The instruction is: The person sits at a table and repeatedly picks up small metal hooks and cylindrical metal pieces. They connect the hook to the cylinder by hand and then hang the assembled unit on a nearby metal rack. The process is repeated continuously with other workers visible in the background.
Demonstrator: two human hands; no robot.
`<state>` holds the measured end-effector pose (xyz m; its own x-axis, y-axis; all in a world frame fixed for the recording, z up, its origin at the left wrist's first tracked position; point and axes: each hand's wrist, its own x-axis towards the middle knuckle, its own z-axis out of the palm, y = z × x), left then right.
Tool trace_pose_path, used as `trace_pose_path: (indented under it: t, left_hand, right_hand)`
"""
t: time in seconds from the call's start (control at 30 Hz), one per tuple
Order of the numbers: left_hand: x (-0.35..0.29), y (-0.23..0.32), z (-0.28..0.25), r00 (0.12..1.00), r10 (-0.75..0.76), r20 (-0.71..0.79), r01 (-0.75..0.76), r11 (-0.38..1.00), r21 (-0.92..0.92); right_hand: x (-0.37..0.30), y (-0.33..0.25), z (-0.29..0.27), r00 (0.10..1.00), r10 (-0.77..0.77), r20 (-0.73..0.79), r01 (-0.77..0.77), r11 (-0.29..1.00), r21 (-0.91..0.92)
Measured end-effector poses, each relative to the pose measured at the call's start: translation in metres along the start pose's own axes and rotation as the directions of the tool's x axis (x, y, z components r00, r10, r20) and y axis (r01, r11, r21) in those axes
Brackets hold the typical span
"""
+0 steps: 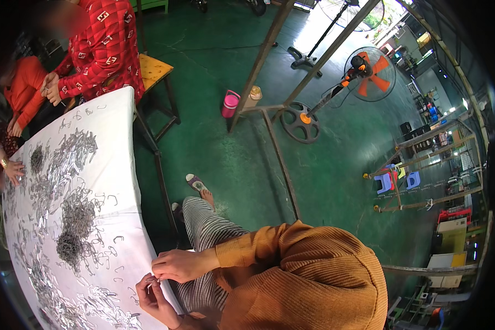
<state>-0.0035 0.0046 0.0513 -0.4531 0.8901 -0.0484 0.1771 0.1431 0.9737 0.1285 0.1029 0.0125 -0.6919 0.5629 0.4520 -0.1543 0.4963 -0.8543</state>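
My right hand (177, 266) reaches in from a brown corduroy sleeve, with its fingers pinched together at the table's near edge. Just below it, my left hand (155, 301) is closed, and its fingertips meet those of the right. Between them shows a small silvery metal piece (155, 281), mostly covered by the fingers. Both hands are over the edge of a white-covered table (115, 181). Dark bent wire pieces (78, 214), some C-shaped, lie heaped there. Shiny narrow metal pieces (74, 151) are scattered around them, and a few wire hooks (117, 254) lie singly nearer my hands.
Across the table a person in a red patterned top (102, 49) works with both hands; other people sit at the left. A yellow-topped stool (155, 70), pink jug (230, 103), metal frame (280, 159) and orange-bladed fan (373, 74) stand on the green floor.
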Motion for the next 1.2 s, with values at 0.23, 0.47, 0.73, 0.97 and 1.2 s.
trace_pose_path:
  t: [0.23,0.47,0.73,0.97,1.2]
  left_hand:
    - [-0.004,0.003,-0.001,0.998,0.057,-0.031,-0.056,0.998,0.028]
    - [-0.01,0.003,-0.007,0.995,0.1,0.004,-0.1,0.995,0.005]
    - [-0.016,0.015,-0.004,0.986,0.163,0.026,-0.165,0.974,0.156]
    - [-0.015,0.022,-0.001,0.97,0.245,0.006,-0.225,0.88,0.419]
    - [-0.016,0.018,0.011,0.935,0.35,-0.057,-0.285,0.838,0.465]
  right_hand:
    - [0.0,-0.003,0.002,0.998,0.041,0.046,-0.04,0.999,-0.015]
    - [0.0,-0.005,0.005,0.999,0.007,0.04,-0.006,1.0,-0.024]
    - [-0.002,-0.006,0.008,0.998,0.004,0.064,0.003,0.994,-0.11]
    - [-0.003,-0.001,0.011,0.999,-0.008,0.049,0.015,0.99,-0.139]
    - [-0.004,-0.006,0.004,1.0,-0.004,0.003,0.004,0.992,-0.125]
